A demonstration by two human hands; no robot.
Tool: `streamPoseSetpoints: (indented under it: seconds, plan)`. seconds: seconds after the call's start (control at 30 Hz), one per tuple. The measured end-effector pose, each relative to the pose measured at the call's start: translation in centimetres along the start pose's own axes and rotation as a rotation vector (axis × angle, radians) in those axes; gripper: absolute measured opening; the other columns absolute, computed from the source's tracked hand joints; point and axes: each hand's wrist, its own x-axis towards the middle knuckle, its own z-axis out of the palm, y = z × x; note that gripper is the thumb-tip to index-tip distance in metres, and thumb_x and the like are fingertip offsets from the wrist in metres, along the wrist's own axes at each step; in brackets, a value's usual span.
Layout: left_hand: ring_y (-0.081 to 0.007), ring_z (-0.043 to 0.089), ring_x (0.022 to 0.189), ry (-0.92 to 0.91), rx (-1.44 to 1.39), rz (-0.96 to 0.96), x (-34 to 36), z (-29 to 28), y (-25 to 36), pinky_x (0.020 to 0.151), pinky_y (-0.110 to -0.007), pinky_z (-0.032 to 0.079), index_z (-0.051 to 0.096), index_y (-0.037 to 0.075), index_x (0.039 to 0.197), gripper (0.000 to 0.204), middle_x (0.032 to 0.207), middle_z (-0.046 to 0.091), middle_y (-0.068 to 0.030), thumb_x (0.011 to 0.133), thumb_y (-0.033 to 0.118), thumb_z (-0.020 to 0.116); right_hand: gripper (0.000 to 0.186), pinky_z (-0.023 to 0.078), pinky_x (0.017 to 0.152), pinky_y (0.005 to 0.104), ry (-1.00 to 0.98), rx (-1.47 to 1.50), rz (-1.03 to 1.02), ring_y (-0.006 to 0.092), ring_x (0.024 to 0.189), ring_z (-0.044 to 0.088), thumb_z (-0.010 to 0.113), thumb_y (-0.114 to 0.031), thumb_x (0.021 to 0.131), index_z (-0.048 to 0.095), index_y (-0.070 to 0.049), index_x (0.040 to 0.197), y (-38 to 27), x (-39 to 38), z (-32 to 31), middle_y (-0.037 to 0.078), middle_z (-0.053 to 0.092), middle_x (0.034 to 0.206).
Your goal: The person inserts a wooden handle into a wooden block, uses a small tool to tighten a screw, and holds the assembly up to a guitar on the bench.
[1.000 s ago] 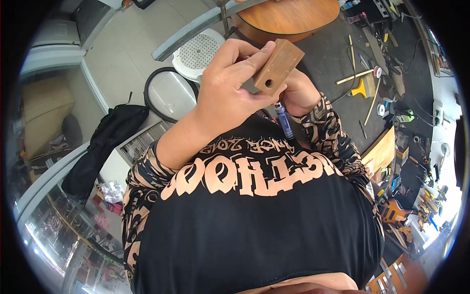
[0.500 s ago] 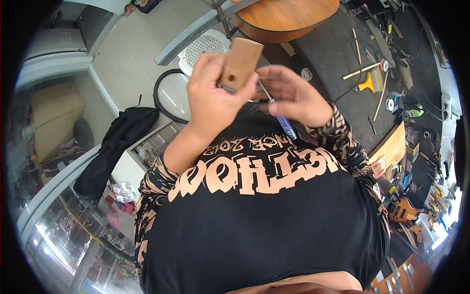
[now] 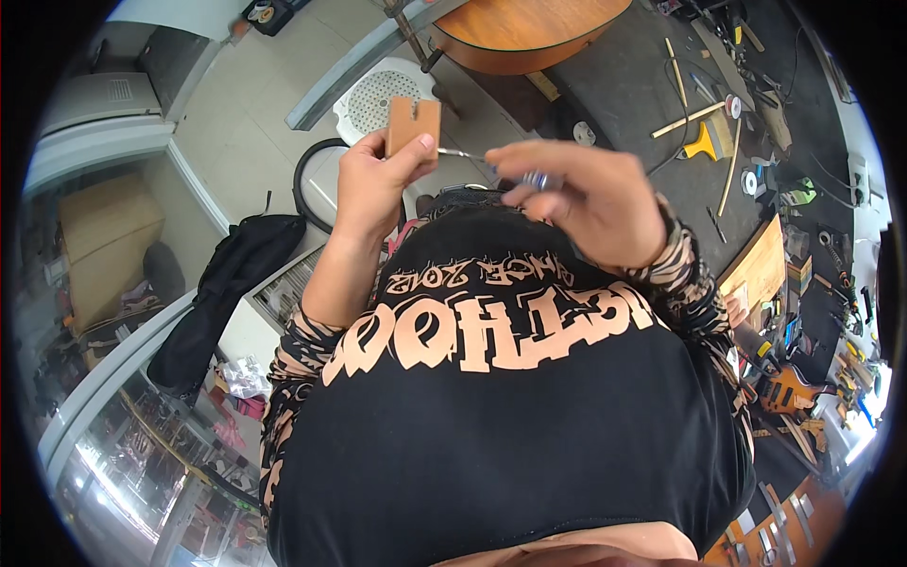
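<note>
My left hand (image 3: 378, 180) grips a small brown wooden block (image 3: 400, 125), its thumb across the near face and a narrow slot showing in the block's top. My right hand (image 3: 590, 203) is closed loosely around the blue handle of a screwdriver-like tool (image 3: 532, 178), slightly blurred. The tool's thin metal shaft (image 3: 458, 153) reaches leftward to the right side of the block; whether its tip is inside is hidden. Both hands are above my black printed shirt.
An acoustic guitar (image 3: 524, 33) lies beyond my hands beside a white perforated stool (image 3: 368, 90). The dark bench at right holds sticks, a yellow brush (image 3: 701, 142), spools, boards (image 3: 751, 255) and an electric guitar (image 3: 784, 387). A black bag (image 3: 217, 283) lies at left.
The block has moved left and turned, so its slot now shows instead of the round hole. My right hand has shifted onto the tool's handle, and the tool has swung from downward to nearly sideways.
</note>
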Motion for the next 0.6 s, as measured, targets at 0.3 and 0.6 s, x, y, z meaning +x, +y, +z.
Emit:
streamPoseSetpoints:
  seconds: [0.3, 0.6]
  plan:
    - [-0.0239, 0.060, 0.107, -0.532, -0.211, 0.025, -3.2, 1.1, 1.2, 0.095, -0.037, 0.045, 0.053, -0.004, 0.121, 0.042, 0.114, 0.062, -0.0141, 0.086, 0.015, 0.068, 0.032, 0.046, 0.050, 0.0205, 0.381, -0.287, -0.120, 0.0093, 0.056, 0.059, 0.041, -0.026, 0.102, 0.061, -0.004, 0.111, 7.7, 7.6, -3.3, 0.006, 0.066, 0.089]
    - [-0.0187, 0.062, 0.097, -0.078, -0.363, 0.403, 1.0, 0.3, 2.2, 0.088, -0.031, 0.049, 0.057, -0.002, 0.112, 0.029, 0.106, 0.064, -0.0103, 0.087, 0.008, 0.067, 0.041, 0.045, 0.057, 0.0239, -0.423, 0.143, 0.157, 0.0091, 0.063, 0.055, 0.069, -0.024, 0.085, 0.058, 0.003, 0.114, 4.3, -0.3, 1.0, 0.005, 0.063, 0.086]
